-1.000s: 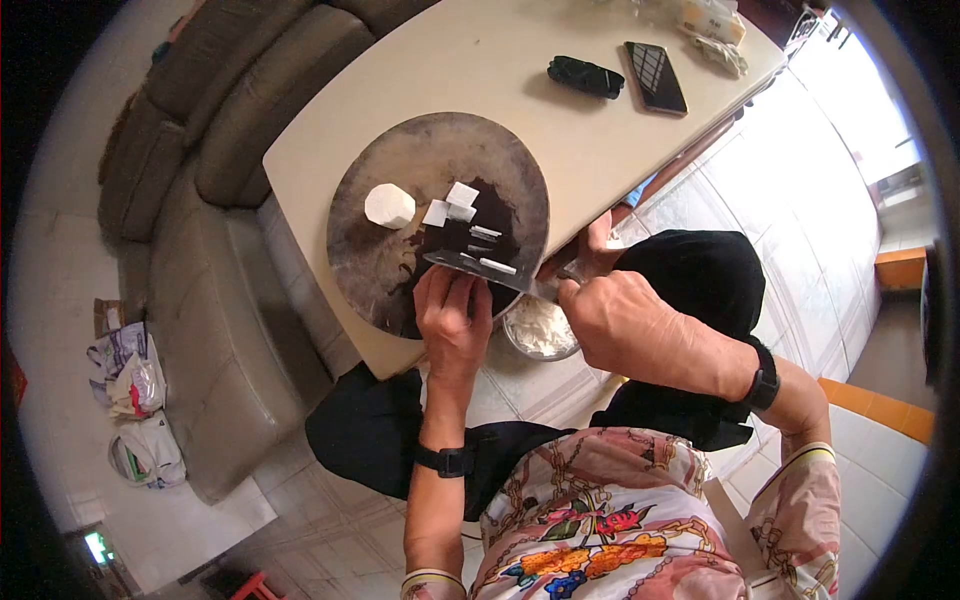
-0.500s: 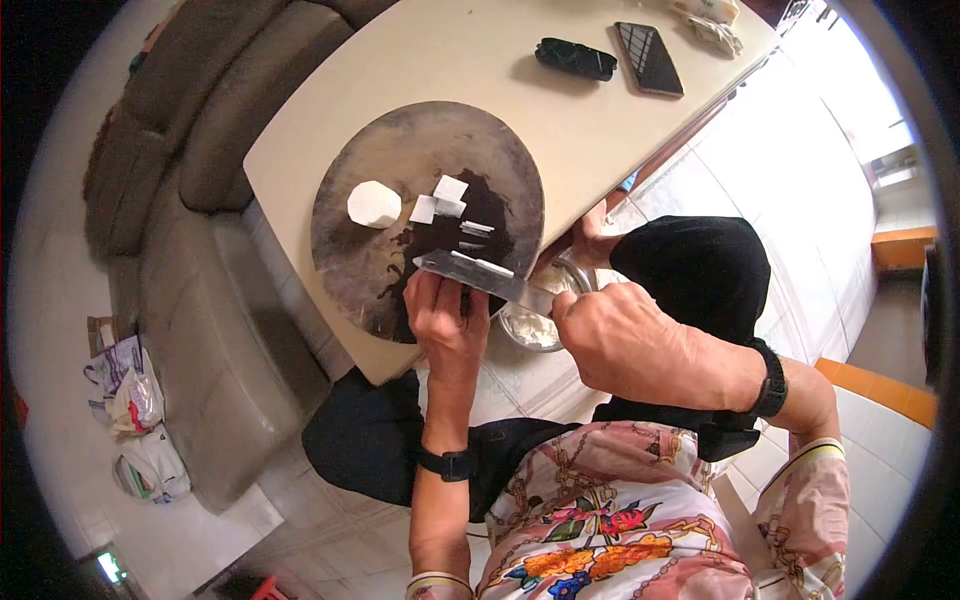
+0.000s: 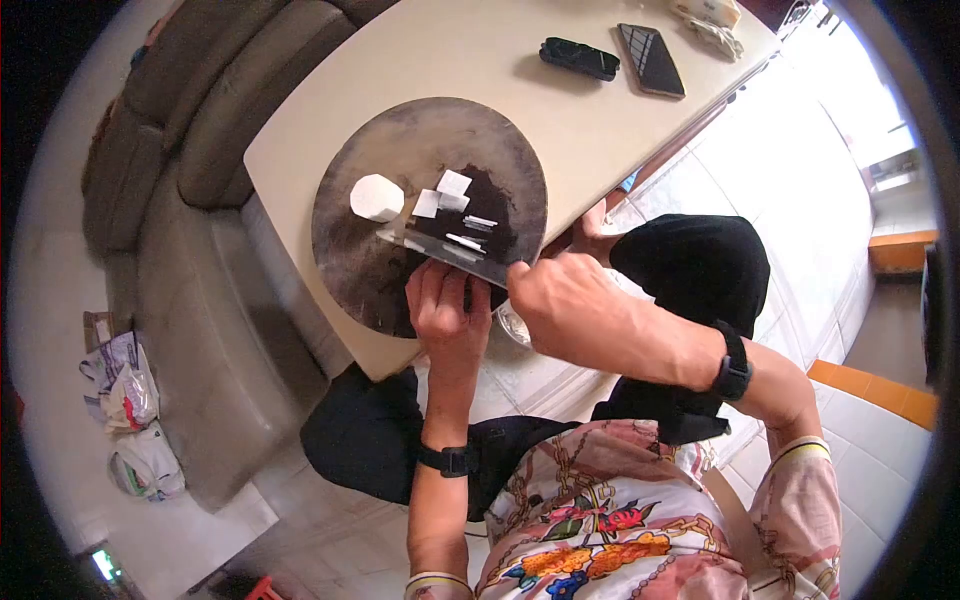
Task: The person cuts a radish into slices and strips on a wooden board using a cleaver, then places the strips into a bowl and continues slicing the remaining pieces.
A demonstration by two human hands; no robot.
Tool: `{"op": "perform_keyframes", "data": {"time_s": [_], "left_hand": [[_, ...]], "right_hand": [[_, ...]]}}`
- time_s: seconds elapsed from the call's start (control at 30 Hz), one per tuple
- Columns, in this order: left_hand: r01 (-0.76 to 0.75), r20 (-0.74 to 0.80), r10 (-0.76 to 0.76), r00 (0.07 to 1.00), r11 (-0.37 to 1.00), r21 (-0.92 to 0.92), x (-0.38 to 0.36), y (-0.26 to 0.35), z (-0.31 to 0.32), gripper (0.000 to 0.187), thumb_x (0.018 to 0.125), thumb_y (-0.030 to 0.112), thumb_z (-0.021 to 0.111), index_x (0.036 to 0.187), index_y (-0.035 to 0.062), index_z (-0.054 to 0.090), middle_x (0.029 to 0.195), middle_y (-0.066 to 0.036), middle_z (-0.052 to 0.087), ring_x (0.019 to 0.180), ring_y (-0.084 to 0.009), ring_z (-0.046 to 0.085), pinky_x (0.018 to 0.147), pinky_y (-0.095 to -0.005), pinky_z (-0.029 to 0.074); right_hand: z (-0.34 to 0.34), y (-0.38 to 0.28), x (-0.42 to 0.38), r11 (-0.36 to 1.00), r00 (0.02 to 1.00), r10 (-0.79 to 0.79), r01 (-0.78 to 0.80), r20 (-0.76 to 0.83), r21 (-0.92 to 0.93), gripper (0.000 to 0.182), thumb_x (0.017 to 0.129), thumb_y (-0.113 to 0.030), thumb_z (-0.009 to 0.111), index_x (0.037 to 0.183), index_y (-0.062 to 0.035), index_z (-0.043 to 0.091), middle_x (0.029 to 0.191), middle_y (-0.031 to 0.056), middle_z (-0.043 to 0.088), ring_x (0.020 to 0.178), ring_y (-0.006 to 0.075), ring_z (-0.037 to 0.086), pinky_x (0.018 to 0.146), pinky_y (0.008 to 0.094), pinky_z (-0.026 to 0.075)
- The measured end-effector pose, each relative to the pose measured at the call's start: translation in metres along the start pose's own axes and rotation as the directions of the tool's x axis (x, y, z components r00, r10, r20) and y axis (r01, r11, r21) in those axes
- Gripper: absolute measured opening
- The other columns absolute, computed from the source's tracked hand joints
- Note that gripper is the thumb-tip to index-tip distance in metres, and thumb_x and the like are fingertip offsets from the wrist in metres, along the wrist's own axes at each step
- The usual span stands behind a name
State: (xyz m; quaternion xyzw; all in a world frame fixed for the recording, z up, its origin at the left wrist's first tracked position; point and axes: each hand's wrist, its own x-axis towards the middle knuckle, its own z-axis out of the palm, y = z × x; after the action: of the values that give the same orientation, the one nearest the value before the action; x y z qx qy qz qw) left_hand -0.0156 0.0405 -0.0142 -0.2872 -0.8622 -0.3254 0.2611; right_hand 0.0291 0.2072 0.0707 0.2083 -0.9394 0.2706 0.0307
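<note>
A round, dark-stained cutting board (image 3: 370,160) lies on the cream table. My right hand (image 3: 570,305) is closed round the handle of a knife (image 3: 460,250), whose blade lies across the board's lower half. Just below the blade, my left hand (image 3: 447,300) has its fingers bent and pressed close together at the board's lower edge; what they hold, if anything, is hidden. Thin white strips (image 3: 467,243) lie along the blade's upper side. Farther up are flat white pieces (image 3: 426,204) and, to their left, a larger white chunk (image 3: 377,198).
The cream table (image 3: 450,50) also bears a black case (image 3: 580,58), a phone (image 3: 651,60) and a crumpled cloth (image 3: 715,38). A metal bowl (image 3: 513,325) shows partly beneath my right hand. Brown sofa seats (image 3: 225,320) stand left of the table.
My right hand and the knife have moved left and slightly up over the board. My right forearm covers more of the bowl. The left hand has hardly moved.
</note>
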Motion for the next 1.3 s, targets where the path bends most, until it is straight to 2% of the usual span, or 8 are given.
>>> {"op": "perform_keyframes", "data": {"time_s": [0.1,0.53,0.63,0.77,0.87,1.17,1.23,1.3], "left_hand": [[0.007,0.016,-0.007,1.000,1.000,0.015,0.001,0.003,0.000,0.021,0.070,0.003,0.070,0.089,-0.0024,0.063,0.093,-0.016,0.061,0.089,-0.0361,0.057,0.080,-0.0440,0.047],[-0.026,0.036,0.025,0.999,0.999,0.042,-0.004,-0.002,-0.002,0.028,0.071,0.011,0.071,0.095,-0.0013,0.063,0.097,-0.018,0.060,0.091,-0.0403,0.055,0.079,-0.0467,0.047],[-0.027,0.029,0.025,0.999,0.999,0.046,-0.002,-0.001,-0.003,0.029,0.072,0.015,0.072,0.094,-0.0014,0.064,0.098,-0.019,0.060,0.090,-0.0420,0.056,0.077,-0.0470,0.048],[-0.044,-0.043,0.045,0.998,0.999,0.028,-0.001,-0.002,0.001,0.030,0.071,0.016,0.074,0.093,-0.0017,0.064,0.094,-0.019,0.060,0.084,-0.0427,0.056,0.076,-0.0474,0.048],[-0.018,-0.027,0.019,0.999,1.000,0.021,0.001,0.001,0.000,0.023,0.070,0.006,0.069,0.091,-0.0019,0.063,0.092,-0.018,0.060,0.085,-0.0393,0.056,0.080,-0.0461,0.046],[-0.001,0.006,0.001,1.000,1.000,-0.005,-0.004,0.000,-0.002,0.022,0.071,0.007,0.070,0.090,0.0004,0.062,0.094,-0.016,0.059,0.090,-0.0363,0.055,0.080,-0.0441,0.046],[0.005,0.011,-0.005,1.000,1.000,0.016,-0.005,0.000,-0.003,0.021,0.071,0.006,0.070,0.090,0.0004,0.062,0.094,-0.015,0.059,0.090,-0.0359,0.056,0.080,-0.0441,0.046],[0.014,0.012,-0.015,1.000,0.999,0.031,-0.005,0.000,-0.001,0.021,0.071,0.006,0.070,0.089,0.0004,0.062,0.094,-0.015,0.059,0.090,-0.0354,0.056,0.079,-0.0441,0.047]], "right_hand": [[-0.012,-0.006,-0.010,0.999,0.993,0.031,-0.028,0.112,-0.022,0.011,0.064,0.002,0.056,0.072,0.0075,0.050,0.053,0.0205,0.054,0.052,0.0366,0.061,0.046,0.0425,0.047],[0.012,-0.007,0.017,0.994,0.997,-0.078,0.080,0.027,-0.072,0.012,0.064,0.000,0.058,0.071,0.0070,0.051,0.056,0.0213,0.057,0.055,0.0351,0.063,0.047,0.0401,0.049],[0.011,-0.003,0.009,0.997,0.999,-0.052,0.051,-0.009,-0.050,0.013,0.064,0.001,0.058,0.072,0.0072,0.050,0.056,0.0214,0.057,0.055,0.0360,0.063,0.048,0.0409,0.049],[-0.005,-0.010,-0.005,0.999,0.998,0.008,-0.006,0.063,-0.032,0.014,0.063,0.003,0.057,0.073,0.0073,0.049,0.055,0.0211,0.055,0.054,0.0372,0.062,0.047,0.0425,0.047],[-0.005,-0.010,-0.005,1.000,0.996,0.011,-0.009,0.091,-0.027,0.014,0.062,0.002,0.058,0.073,0.0075,0.049,0.054,0.0207,0.055,0.054,0.0369,0.062,0.047,0.0424,0.047],[0.013,-0.008,0.022,0.997,0.998,-0.052,0.054,0.034,-0.059,0.010,0.065,0.001,0.057,0.071,0.0066,0.052,0.057,0.0215,0.057,0.056,0.0370,0.062,0.050,0.0422,0.049],[0.013,-0.004,0.017,0.998,0.997,0.039,-0.036,0.059,-0.054,0.007,0.065,-0.005,0.062,0.067,0.0025,0.062,0.071,0.0199,0.063,0.067,0.0333,0.067,0.055,0.0402,0.053],[0.004,-0.006,0.011,0.994,0.996,0.072,-0.067,0.047,-0.085,0.009,0.067,-0.005,0.060,0.068,0.0037,0.061,0.068,0.0202,0.063,0.066,0.0346,0.066,0.055,0.0410,0.053]]}}
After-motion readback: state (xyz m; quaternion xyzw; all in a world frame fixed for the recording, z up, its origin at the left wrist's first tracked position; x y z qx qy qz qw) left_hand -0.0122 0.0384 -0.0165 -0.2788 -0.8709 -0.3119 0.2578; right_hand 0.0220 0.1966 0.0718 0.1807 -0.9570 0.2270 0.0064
